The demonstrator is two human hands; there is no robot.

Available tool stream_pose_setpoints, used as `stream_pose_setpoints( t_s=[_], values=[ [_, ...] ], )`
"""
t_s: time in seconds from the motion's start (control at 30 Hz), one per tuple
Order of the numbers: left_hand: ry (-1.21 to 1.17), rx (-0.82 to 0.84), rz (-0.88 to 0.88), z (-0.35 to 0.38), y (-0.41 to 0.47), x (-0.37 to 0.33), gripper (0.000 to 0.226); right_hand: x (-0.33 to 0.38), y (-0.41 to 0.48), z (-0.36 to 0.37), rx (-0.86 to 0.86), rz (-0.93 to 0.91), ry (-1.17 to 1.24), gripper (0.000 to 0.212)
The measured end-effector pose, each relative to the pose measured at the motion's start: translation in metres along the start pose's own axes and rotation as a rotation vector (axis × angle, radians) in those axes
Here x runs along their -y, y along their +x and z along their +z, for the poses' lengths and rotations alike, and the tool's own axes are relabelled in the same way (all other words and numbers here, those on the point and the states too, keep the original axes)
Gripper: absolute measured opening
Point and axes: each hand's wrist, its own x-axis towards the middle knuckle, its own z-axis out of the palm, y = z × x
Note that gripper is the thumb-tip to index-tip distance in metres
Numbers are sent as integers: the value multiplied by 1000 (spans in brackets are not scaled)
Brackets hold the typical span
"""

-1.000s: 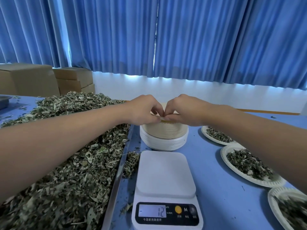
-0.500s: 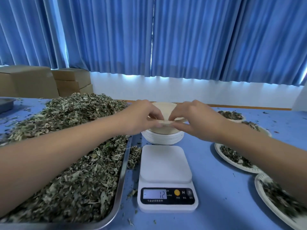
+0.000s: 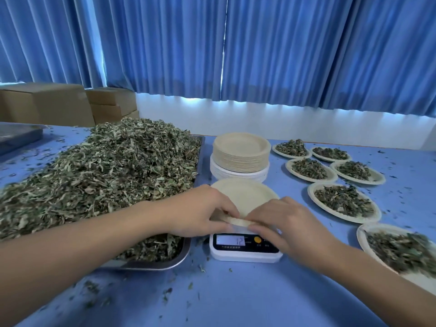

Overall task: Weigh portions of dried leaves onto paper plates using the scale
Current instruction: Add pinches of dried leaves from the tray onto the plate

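Note:
An empty paper plate (image 3: 243,194) lies over the white digital scale (image 3: 245,249), whose display reads 12. My left hand (image 3: 200,211) and my right hand (image 3: 283,223) both pinch the plate's near rim, fingertips almost touching. A big heap of dried leaves (image 3: 99,180) fills a metal tray (image 3: 151,264) to the left of the scale. Behind the scale stands a stack of paper plates (image 3: 240,156), beige ones on top of white ones.
Several paper plates with leaf portions (image 3: 344,201) lie in rows on the right of the blue table. Loose leaf bits are scattered on the tabletop. Cardboard boxes (image 3: 47,105) stand at the back left, a flat grey tray (image 3: 16,138) at the far left. Blue curtains hang behind.
Both hands have lifted one plate off the stack and drawn it toward me, down over the scale. The view has tilted down and widened, showing more filled plates.

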Motion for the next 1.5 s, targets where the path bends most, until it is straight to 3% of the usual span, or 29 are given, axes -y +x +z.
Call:
stream_pose_setpoints(
  t_s=[0.1, 0.17, 0.2, 0.27, 0.33, 0.37, 0.47, 0.6, 0.77, 1.0, 1.33, 1.5],
  values=[
    [-114, -179, -60, -7, -5, 8, 31, -13, 2, 2, -157, 211, 117, 38],
    [-13, -303, -170, -16, -4, 21, 27, -31, 9, 2, -326, 489, 154, 41],
    [81, -287, -257, -22, -3, 29, 27, -43, 13, 2, -378, 631, 164, 42],
    [240, -37, -488, -32, 1, 46, 40, -69, 22, 4, -387, 852, 274, 44],
    [308, 299, -640, -37, 4, 56, 61, -89, 26, 11, -335, 969, 366, 46],
    [321, 388, -673, -38, 6, 59, 70, -95, 26, 17, -309, 993, 374, 46],
    [359, 414, -673, -41, 17, 63, 79, -101, 21, 38, -253, 1008, 365, 44],
    [388, 406, -687, -44, 30, 65, 81, -101, 17, 54, -195, 894, 214, 39],
    [336, 384, -705, -56, 26, 65, 73, -105, 15, 51, -222, 904, 344, 37],
    [314, 112, -674, -75, 21, 67, 71, -108, 14, 52, -244, 922, 406, 37],
    [270, -62, -669, -85, 12, 70, 74, -106, 13, 49, -250, 915, 419, 36],
    [284, -290, -649, -87, 14, 69, 64, -104, 14, 47, -238, 923, 415, 36]
  ],
)
